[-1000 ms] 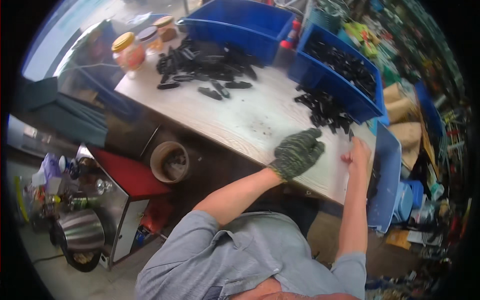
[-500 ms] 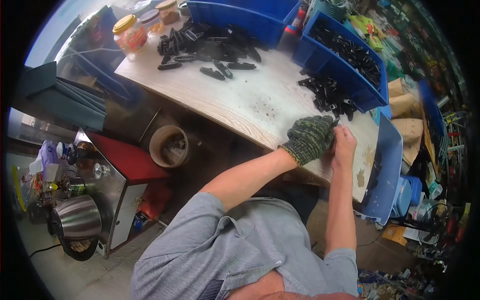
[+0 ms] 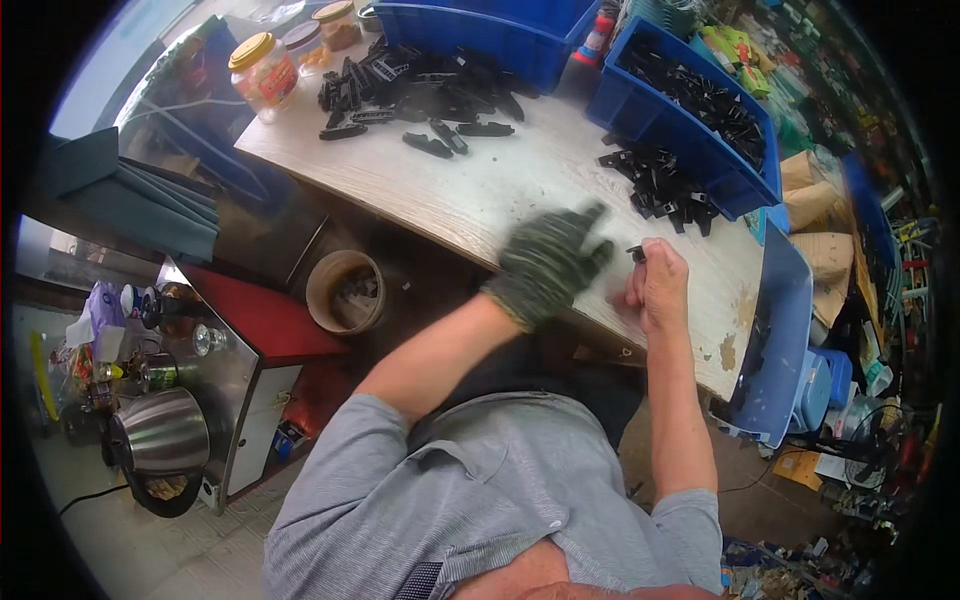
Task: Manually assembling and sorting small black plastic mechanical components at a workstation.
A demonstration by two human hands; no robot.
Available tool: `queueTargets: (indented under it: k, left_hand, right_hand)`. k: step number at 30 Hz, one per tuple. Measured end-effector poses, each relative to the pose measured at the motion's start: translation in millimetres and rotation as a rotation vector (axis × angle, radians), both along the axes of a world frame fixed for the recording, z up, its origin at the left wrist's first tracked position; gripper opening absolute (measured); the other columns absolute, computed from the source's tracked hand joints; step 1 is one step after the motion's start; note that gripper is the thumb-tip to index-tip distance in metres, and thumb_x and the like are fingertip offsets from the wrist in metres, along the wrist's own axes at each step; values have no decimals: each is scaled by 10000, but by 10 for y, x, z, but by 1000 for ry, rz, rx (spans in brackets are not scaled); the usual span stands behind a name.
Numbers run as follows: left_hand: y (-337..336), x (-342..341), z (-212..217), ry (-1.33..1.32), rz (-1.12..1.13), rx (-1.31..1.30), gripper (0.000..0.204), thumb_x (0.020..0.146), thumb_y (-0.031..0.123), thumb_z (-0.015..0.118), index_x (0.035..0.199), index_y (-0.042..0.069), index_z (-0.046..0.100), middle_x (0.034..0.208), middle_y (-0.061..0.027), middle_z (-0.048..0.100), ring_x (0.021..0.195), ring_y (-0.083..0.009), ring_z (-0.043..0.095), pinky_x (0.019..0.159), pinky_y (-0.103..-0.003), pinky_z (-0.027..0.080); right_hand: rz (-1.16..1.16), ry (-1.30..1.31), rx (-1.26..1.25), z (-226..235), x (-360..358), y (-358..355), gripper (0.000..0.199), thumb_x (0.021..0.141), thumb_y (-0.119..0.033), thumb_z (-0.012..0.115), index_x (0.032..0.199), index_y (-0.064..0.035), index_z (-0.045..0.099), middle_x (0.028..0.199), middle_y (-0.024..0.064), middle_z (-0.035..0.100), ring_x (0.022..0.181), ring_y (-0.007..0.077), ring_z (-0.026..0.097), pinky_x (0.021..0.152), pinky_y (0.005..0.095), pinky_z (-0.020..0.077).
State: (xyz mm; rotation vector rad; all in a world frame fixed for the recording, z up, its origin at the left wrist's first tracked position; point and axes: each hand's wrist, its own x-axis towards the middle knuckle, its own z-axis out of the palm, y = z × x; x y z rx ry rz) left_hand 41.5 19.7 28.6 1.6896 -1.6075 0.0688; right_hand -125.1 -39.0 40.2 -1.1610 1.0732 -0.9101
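My left hand (image 3: pixel 550 262), in a dark green knitted glove, hovers over the table's front edge, slightly blurred. Its thumb and fingers are apart and nothing shows between them. To its right, my bare right hand (image 3: pixel 662 285) is closed on a small black plastic part (image 3: pixel 636 254), whose end sticks out by the thumb; the rest is hidden in the fingers. Beyond that hand lies a pile of small black plastic parts (image 3: pixel 660 188). Longer black plastic pieces (image 3: pixel 430 98) are heaped at the table's far left, with a few loose ones (image 3: pixel 428 146) in front.
A blue bin (image 3: pixel 690 150) of black parts stands at the back right of the pale wooden table (image 3: pixel 480 205); another blue bin (image 3: pixel 480 40) is behind the heap. Lidded jars (image 3: pixel 263 75) line the far left. A bucket (image 3: pixel 345 292) sits below the front edge, a light-blue tub (image 3: pixel 765 340) at right.
My left hand has come away from the right one, moving left, and its fingers have spread. My right hand has shifted slightly left and nearer, still gripping the small black part.
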Motion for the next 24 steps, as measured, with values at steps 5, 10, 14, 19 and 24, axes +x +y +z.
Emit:
queueTargets:
  k: [5,10,14,19,24]
  left_hand:
    - [25,1379,10,-269,510,55,351,865,391,665,1112,142,673,1003,-150,675,928,-342,626,866,-443,499]
    - [73,1615,7,-292,513,103,298,864,355,655,1068,138,673,996,-142,676,927,-349,623,852,-467,498]
    - [80,1664,-41,-251,514,272,254,851,303,649,1036,131,678,1001,-133,673,935,-355,614,828,-485,498]
    - [90,1758,-112,-268,486,29,231,834,263,622,1013,121,659,940,-119,657,895,-357,603,768,-494,499]
    - [154,1782,-40,-355,538,78,232,855,243,616,1019,91,681,917,-138,677,878,-353,626,787,-486,505]
  right_hand:
    - [-67,-30,59,69,70,60,318,990,-325,491,783,-86,511,479,-1,338,391,128,375,371,350,468]
    - [-86,-92,78,15,26,32,260,968,-303,474,811,-99,513,502,-11,329,401,111,366,380,348,495]
    - [-96,-93,62,31,42,34,279,949,-325,472,793,-96,504,478,-7,309,393,124,362,373,360,485]
    - [-162,-117,81,92,91,46,298,934,-352,476,776,-101,500,479,-8,298,396,124,348,369,373,486]
    - [-191,-133,98,65,65,51,315,925,-375,486,773,-100,498,479,-8,291,398,130,341,374,393,490]
